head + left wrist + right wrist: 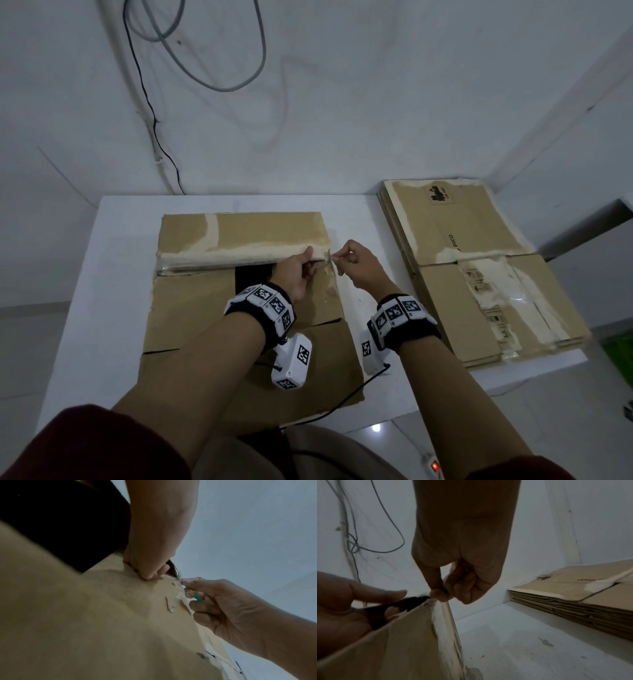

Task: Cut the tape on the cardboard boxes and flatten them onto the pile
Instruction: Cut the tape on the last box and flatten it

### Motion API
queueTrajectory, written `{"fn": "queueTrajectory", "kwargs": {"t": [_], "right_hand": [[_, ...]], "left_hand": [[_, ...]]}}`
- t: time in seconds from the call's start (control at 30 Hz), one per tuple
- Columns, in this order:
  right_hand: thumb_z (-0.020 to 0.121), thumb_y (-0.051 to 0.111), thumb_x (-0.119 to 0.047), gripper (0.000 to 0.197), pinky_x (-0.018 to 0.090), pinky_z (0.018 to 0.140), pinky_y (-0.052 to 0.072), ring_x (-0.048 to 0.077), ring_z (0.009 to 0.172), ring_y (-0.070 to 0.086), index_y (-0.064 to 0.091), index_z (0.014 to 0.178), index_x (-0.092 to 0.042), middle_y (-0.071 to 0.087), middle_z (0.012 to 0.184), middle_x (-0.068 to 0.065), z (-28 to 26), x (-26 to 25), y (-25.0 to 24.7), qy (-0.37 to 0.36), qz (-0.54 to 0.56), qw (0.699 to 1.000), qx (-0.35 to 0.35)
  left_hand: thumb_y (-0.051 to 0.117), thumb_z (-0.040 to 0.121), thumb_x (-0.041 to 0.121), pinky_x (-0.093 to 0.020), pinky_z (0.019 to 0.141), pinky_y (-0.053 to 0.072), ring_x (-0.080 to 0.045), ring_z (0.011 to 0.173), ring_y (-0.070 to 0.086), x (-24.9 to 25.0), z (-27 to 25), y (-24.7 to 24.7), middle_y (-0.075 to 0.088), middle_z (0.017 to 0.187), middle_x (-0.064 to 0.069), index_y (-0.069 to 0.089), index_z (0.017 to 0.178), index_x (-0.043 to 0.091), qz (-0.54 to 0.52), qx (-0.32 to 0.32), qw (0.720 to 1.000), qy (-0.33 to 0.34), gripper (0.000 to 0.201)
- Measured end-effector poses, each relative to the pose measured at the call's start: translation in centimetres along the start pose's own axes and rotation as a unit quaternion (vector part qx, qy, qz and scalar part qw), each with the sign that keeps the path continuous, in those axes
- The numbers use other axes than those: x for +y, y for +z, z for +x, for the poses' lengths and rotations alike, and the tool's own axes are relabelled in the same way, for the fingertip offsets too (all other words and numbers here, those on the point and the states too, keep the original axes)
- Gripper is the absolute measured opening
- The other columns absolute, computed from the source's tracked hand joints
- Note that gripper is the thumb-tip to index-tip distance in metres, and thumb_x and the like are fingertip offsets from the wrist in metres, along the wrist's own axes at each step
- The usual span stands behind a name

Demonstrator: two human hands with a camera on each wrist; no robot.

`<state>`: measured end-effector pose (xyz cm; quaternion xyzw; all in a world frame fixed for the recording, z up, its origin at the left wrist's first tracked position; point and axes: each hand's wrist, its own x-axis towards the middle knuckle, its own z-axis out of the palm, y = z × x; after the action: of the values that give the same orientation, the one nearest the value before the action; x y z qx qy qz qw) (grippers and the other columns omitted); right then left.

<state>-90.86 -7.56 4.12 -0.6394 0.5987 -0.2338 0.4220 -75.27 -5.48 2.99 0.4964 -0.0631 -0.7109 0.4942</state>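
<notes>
- Cardboard box (212, 308) on the white desk (102, 260), near flaps partly open, dark gap along the middle seam.
- Left hand (296, 274) at the seam's right end, fingers (154, 572) curled round the flap edge.
- Right hand (356, 263) just beside, thumb and forefinger pinched on a small green-handled tool (198, 597) at the torn tape (178, 596); blade not discernible.
- Pile of flattened boxes (479, 270) at the right, well apart.
- Cables (205, 51) on the wall.
</notes>
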Motion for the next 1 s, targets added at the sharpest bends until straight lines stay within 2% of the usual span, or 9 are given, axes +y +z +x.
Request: {"fn": "queueTrajectory", "kwargs": {"t": [0.17, 0.23, 0.3, 0.37, 0.43, 0.53, 0.67, 0.8, 1.0], "right_hand": [[0.093, 0.062, -0.013, 0.013, 0.021, 0.042, 0.020, 0.010, 0.041, 0.027, 0.056, 0.085, -0.005, 0.061, 0.066, 0.008, 0.2, 0.5, -1.2, 0.055, 0.059, 0.995, -0.056], [0.094, 0.060, -0.016, 0.013, 0.024, 0.045, 0.029, 0.012, 0.044, 0.036, 0.056, 0.088, -0.005, 0.066, 0.076, 0.010, 0.2, 1.4, -1.2, 0.092, 0.082, 0.992, 0.011], [0.095, 0.058, -0.015, 0.011, 0.032, 0.063, 0.042, 0.021, 0.068, 0.057, 0.057, 0.101, -0.006, 0.066, 0.098, 0.016, 0.2, 3.0, -0.7, 0.152, 0.008, 0.988, 0.004], [0.095, 0.060, -0.014, 0.027, 0.030, 0.079, 0.038, 0.027, 0.099, 0.059, 0.055, 0.119, -0.002, 0.061, 0.113, 0.020, 0.0, 5.2, 0.3, 0.217, -0.079, 0.972, -0.033], [0.097, 0.058, -0.020, 0.022, 0.028, 0.076, 0.037, 0.026, 0.090, 0.059, 0.061, 0.104, 0.001, 0.060, 0.104, 0.018, -0.2, 6.6, 1.6, 0.252, -0.068, 0.965, -0.037], [0.101, 0.050, -0.023, 0.034, 0.026, 0.084, 0.039, 0.031, 0.108, 0.059, 0.063, 0.119, 0.002, 0.063, 0.116, 0.019, -0.3, 8.2, 2.8, 0.246, -0.074, 0.966, -0.021], [0.100, 0.053, -0.018, 0.034, 0.028, 0.098, 0.038, 0.030, 0.124, 0.052, 0.057, 0.130, -0.002, 0.055, 0.135, 0.018, 1.3, 5.7, 1.6, 0.164, -0.085, 0.982, 0.033], [0.094, 0.061, -0.022, 0.034, 0.029, 0.095, 0.039, 0.022, 0.123, 0.050, 0.057, 0.127, -0.015, 0.054, 0.130, 0.010, 4.0, -0.8, 0.4, 0.029, -0.056, 0.997, 0.054], [0.070, 0.080, -0.055, 0.105, 0.052, 0.115, 0.028, 0.035, 0.145, 0.016, 0.019, 0.154, -0.034, 0.005, 0.159, 0.011, 7.2, -8.2, 4.2, 0.019, -0.216, 0.972, -0.094]], "left_hand": [[0.061, 0.093, 0.030, -0.015, 0.049, 0.043, -0.004, 0.041, 0.050, 0.9, -0.5, 0.4, 0.060, 0.053, 0.004, 0.058, 0.076, 0.009, 0.047, -0.025, 0.998, 0.035, 0.027], [0.069, 0.077, 0.057, -0.027, 0.078, 0.050, -0.012, 0.071, 0.063, 1.9, -0.8, 0.8, 0.069, 0.076, 0.001, 0.064, 0.083, 0.011, 0.112, -0.024, 0.990, 0.077, 0.047], [0.067, 0.057, 0.079, -0.038, 0.092, 0.047, -0.022, 0.095, 0.061, 3.3, -1.2, 0.9, 0.068, 0.100, -0.003, 0.065, 0.098, 0.014, 0.173, -0.016, 0.976, 0.130, 0.077], [0.061, 0.068, 0.075, -0.031, 0.086, 0.046, -0.022, 0.103, 0.058, 4.8, -2.2, 1.3, 0.063, 0.113, -0.002, 0.060, 0.118, 0.019, 0.200, -0.043, 0.962, 0.181, 0.075], [0.064, 0.079, 0.058, -0.029, 0.089, 0.042, -0.017, 0.115, 0.050, 6.2, -2.4, 1.1, 0.052, 0.127, 0.000, 0.045, 0.136, 0.026, 0.221, -0.057, 0.943, 0.243, 0.068], [0.069, 0.078, 0.054, -0.044, 0.109, 0.029, -0.024, 0.135, 0.031, 8.5, -1.0, -0.7, 0.032, 0.146, -0.005, 0.032, 0.144, 0.037, 0.449, 0.038, 0.836, 0.313, 0.077], [0.059, 0.086, 0.047, -0.060, 0.114, 0.010, -0.040, 0.143, 0.009, 11.1, 0.7, -4.4, 0.014, 0.156, -0.014, 0.024, 0.148, 0.031, 0.703, 0.130, 0.655, 0.246, 0.072], [0.065, 0.068, 0.071, -0.074, 0.105, 0.004, -0.054, 0.139, -0.007, 12.8, 1.7, -8.1, -0.005, 0.160, -0.006, 0.008, 0.149, 0.041, 0.775, 0.174, 0.588, 0.152, 0.103], [0.067, 0.067, 0.065, -0.078, 0.102, 0.006, -0.047, 0.141, -0.001, 12.1, 2.2, -9.3, 0.008, 0.157, 0.000, 0.004, 0.148, 0.040, 0.822, 0.200, 0.517, 0.129, 0.105]]}}
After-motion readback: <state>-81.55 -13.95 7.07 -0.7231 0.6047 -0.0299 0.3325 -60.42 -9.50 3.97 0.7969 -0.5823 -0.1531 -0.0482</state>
